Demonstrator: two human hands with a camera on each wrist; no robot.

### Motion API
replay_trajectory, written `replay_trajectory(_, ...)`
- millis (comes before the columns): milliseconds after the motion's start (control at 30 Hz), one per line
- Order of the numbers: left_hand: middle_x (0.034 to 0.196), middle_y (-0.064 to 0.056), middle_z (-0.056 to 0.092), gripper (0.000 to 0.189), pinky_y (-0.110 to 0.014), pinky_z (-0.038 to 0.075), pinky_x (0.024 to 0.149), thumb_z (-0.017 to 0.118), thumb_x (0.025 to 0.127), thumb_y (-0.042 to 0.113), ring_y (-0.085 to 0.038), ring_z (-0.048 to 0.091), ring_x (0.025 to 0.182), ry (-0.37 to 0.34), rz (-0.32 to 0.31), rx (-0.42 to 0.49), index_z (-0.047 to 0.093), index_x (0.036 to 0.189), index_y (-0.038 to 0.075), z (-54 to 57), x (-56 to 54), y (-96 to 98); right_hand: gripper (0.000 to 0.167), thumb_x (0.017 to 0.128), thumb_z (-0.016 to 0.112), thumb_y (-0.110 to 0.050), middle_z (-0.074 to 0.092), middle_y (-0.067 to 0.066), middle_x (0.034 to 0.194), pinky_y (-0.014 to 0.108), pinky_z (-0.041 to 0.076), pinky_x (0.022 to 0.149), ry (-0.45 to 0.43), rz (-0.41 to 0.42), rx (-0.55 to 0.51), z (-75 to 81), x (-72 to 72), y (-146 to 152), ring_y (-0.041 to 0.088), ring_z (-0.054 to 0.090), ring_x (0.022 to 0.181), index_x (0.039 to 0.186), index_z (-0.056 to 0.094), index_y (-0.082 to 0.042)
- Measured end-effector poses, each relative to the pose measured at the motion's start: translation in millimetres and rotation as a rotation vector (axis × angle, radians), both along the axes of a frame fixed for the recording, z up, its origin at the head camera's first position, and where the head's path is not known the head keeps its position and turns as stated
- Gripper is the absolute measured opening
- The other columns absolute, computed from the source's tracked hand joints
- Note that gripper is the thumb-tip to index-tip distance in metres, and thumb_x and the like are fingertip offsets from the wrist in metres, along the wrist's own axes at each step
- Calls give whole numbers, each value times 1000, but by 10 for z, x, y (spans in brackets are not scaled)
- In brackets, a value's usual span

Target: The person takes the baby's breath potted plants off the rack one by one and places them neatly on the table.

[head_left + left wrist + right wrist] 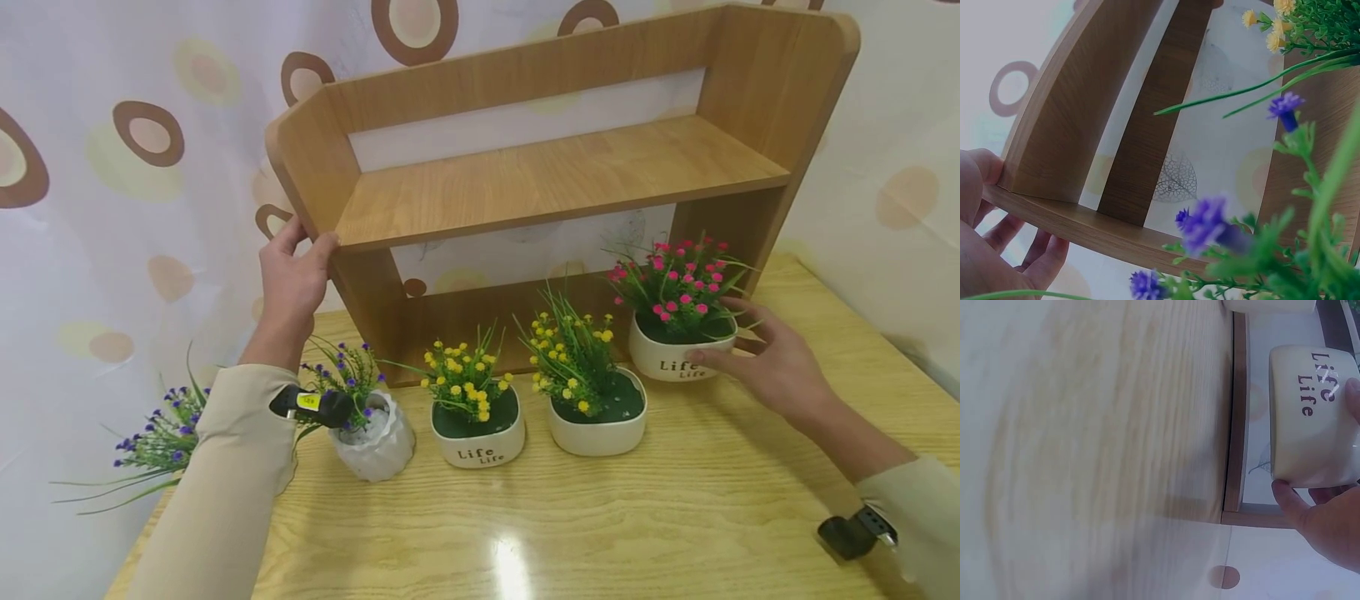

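Observation:
My left hand [291, 279] grips the left side panel of a two-tier wooden shelf [555, 187], thumb on its front edge; the left wrist view shows fingers behind the panel [1066, 125]. My right hand [783, 367] holds a white "Life" pot [651, 354] of pink flowers [686, 279] by its right side. In the right wrist view that pot [1307, 447] hangs above the table, in front of the shelf's right end, with the fingers [1294, 503] around its side and base.
Two white pots of yellow flowers, one left [480, 450] and one middle [597, 433], stand before the shelf. A grey-white ribbed pot [378, 446] with purple flowers is left of them. More purple flowers [161, 437] show behind my left sleeve. A patterned curtain [225, 167] hangs behind the table [600, 525].

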State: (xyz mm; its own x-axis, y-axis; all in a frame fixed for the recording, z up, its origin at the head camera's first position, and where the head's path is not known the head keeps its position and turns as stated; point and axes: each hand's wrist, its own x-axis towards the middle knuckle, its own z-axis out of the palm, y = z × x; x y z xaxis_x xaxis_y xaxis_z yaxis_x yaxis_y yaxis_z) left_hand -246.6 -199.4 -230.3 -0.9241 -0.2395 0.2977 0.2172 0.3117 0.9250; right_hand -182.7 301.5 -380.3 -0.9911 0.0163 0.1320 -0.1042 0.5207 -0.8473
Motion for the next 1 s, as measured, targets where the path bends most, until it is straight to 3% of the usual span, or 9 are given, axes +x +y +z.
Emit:
replay_trajectory(367, 136, -5, 50, 48, -47, 47, 103, 56, 99, 22, -25, 50, 128, 8, 4, -3, 53, 147, 22, -9, -4, -13, 89, 86, 81, -31, 40, 16, 136, 9, 46, 71, 40, -13, 34, -41, 102, 84, 59, 47, 122, 158, 31, -17)
replay_trajectory(633, 136, -6, 50, 48, -47, 48, 102, 56, 99, 21, -25, 50, 127, 11, 8, -3, 54, 146, 21, -15, -3, -20, 91, 88, 79, -32, 36, 20, 143, 10, 45, 71, 11, -17, 68, -37, 178, 165, 58, 47, 123, 160, 26, -21)
replay_trajectory(1000, 138, -7, 50, 48, -49, 46, 104, 56, 99, 22, -26, 48, 130, 12, 9, -7, 53, 147, 21, -15, 1, -3, 89, 90, 77, -34, 39, 16, 143, 15, 46, 69, -13, -27, 106, -58, 327, 299, 48, 51, 121, 161, 23, -29)
